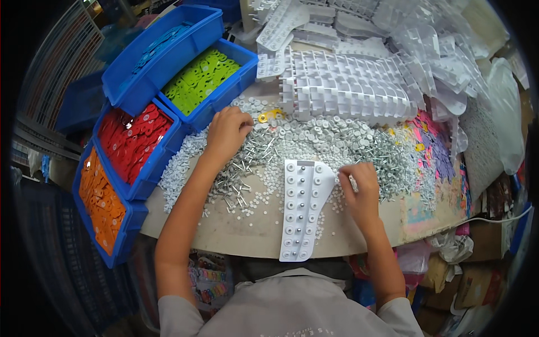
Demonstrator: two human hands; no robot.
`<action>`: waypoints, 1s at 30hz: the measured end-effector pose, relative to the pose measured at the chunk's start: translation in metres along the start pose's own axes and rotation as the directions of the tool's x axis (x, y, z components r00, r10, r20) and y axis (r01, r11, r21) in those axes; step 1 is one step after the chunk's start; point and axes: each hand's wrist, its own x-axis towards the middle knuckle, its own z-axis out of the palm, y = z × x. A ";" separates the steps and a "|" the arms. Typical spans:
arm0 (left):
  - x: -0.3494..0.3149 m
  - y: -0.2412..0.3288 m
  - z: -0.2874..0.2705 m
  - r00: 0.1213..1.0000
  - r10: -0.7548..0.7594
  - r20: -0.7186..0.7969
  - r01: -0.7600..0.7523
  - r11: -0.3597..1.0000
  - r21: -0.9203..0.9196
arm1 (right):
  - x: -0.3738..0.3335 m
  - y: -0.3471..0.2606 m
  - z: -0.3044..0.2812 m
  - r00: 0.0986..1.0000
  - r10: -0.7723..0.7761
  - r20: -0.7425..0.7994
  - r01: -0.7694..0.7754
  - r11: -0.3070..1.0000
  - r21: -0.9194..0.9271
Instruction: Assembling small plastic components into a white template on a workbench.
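Observation:
A white plastic tray (303, 210) with one curved side lies at the table's front edge. White round caps sit in its two outer rows, and small metal studs stand along its middle row. My left hand (227, 133) rests at the left of the heap, beside a pile of metal rivets (255, 149), its fingers curled together. What it pinches, if anything, is hidden. Just right of the tray's upper part is my right hand (362, 188), thumb and fingers closed near small white discs (337, 196); anything between the fingertips is too small to make out.
Blue bins at left hold orange (101, 202), red (135, 140), green (202, 81) and blue pieces (160, 48). A yellow piece (271, 115) lies behind the rivets. Stacked white trays (348, 84) fill the back. Pink and purple pieces (435, 143) lie at right.

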 end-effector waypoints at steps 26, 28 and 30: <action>-0.178 0.137 -0.012 0.966 0.044 0.255 0.123 0.787 -0.604 | -0.050 -0.053 -0.032 0.892 0.081 0.445 -0.234 0.924 0.301; -0.180 0.141 -0.008 0.973 0.019 0.229 0.128 0.785 -0.606 | -0.065 -0.059 -0.028 0.850 0.060 0.524 -0.267 0.906 0.330; -0.181 0.142 -0.008 0.980 -0.007 0.198 0.128 0.785 -0.606 | -0.076 -0.060 -0.020 0.828 0.062 0.557 -0.289 0.899 0.330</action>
